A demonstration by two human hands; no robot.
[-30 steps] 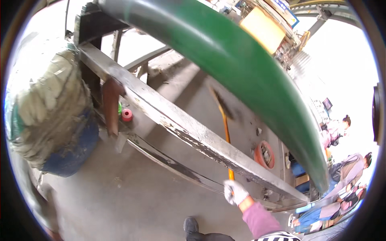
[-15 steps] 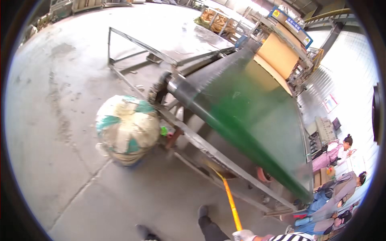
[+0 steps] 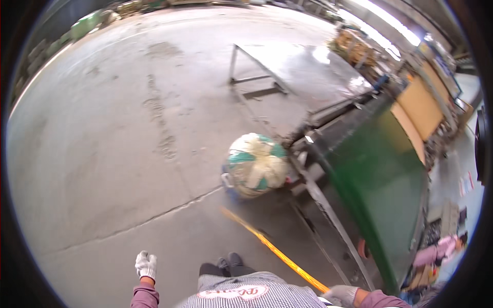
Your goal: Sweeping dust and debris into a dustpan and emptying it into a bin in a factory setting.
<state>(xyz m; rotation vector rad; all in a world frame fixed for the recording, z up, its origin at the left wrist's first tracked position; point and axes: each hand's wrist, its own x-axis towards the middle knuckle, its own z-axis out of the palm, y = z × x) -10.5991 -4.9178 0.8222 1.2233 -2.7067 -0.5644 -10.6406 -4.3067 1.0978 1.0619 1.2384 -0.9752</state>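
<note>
My right hand (image 3: 341, 295), in a pale glove, grips the end of a long yellow-orange stick (image 3: 277, 251) at the lower right. The stick slants away over the floor toward a big round bundle, and its far tip is blurred. That bundle (image 3: 258, 167), wrapped in cream and green sheeting, stands on the floor beside the conveyor frame. At the lower left my left hand (image 3: 146, 264), also gloved, is held out in the air, empty, its fingers loosely bent and slightly apart.
A green conveyor belt (image 3: 380, 179) on a metal frame (image 3: 334, 220) runs along the right. Beyond it stand a machine with a tan board (image 3: 421, 108) and a low metal-topped table (image 3: 308, 66). A person in pink (image 3: 436, 251) is at the far right. Concrete floor (image 3: 102, 169) spreads left.
The view has swung left, so the bundle and conveyor sit farther right. My left hand has come into view. The stick now points more to the left, still in my right hand.
</note>
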